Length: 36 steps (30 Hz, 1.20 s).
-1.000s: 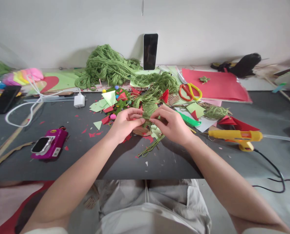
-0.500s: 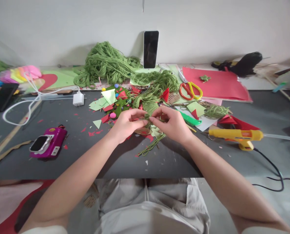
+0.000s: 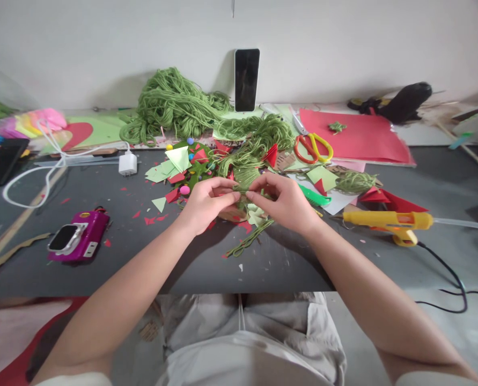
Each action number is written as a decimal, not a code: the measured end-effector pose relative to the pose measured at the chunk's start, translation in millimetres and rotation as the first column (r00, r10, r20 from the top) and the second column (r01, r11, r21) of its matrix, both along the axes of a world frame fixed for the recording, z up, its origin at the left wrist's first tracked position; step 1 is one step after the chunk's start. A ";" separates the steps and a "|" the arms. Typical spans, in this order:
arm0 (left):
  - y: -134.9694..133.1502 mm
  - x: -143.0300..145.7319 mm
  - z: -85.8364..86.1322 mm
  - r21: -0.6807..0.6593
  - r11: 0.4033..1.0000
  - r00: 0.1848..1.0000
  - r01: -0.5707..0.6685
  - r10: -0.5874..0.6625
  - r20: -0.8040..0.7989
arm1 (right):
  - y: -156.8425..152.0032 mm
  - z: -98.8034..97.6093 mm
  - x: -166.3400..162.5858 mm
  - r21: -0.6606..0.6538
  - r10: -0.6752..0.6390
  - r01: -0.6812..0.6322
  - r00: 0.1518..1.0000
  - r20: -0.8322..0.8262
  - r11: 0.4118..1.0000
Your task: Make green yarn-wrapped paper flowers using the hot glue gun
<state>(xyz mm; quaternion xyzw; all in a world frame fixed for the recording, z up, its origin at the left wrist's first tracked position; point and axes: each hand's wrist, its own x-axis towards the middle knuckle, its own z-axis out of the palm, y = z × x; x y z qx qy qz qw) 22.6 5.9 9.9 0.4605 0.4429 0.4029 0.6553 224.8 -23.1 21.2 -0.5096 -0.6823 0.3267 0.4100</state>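
Over the middle of the dark grey table, my left hand (image 3: 207, 205) and my right hand (image 3: 282, 202) meet fingertip to fingertip. Both pinch a small piece of green yarn (image 3: 242, 191); its exact shape is mostly hidden by the fingers. Loose green yarn strands (image 3: 249, 241) lie on the table below the hands. Beneath and behind them spread pale green paper scraps (image 3: 257, 214) and a tangle of green yarn (image 3: 271, 136). A green-handled cutter (image 3: 315, 195) rests just right of my right hand.
A yellow glue gun (image 3: 387, 220) lies at right, its cord trailing over the table edge. Scissors (image 3: 314, 149) rest by red paper (image 3: 367, 134). At left are a purple power adapter (image 3: 80, 236) and a white charger (image 3: 127, 163). A phone (image 3: 247, 80) leans on the wall.
The fingertips have drawn slightly apart, and the yarn piece between them has shifted a little. The whole view has moved slightly; the other things lie as before.
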 end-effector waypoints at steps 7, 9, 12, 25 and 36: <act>-1.0 -3.2 2.5 0.049 0.998 0.998 0.041 -0.038 -0.060 | -0.9 -1.5 -0.2 0.068 -0.022 0.016 0.996 0.082 0.998; -1.8 -4.4 5.3 0.067 0.994 0.989 0.085 -0.076 -0.126 | -1.3 -1.3 -0.8 0.066 -0.019 0.013 0.996 0.085 0.998; -3.2 -4.8 6.6 0.042 0.989 0.980 0.143 -0.135 -0.144 | -1.6 -0.8 -1.1 0.066 -0.008 0.003 0.996 0.083 0.998; -2.5 1.8 4.4 -0.129 0.989 0.996 0.076 -0.070 0.047 | 1.0 -2.9 0.9 0.154 0.069 -0.085 0.992 0.110 0.984; -0.5 -4.7 -1.7 -0.044 0.996 0.997 0.078 -0.079 -0.025 | 2.8 -2.3 6.0 0.141 0.027 -0.046 0.990 0.138 0.989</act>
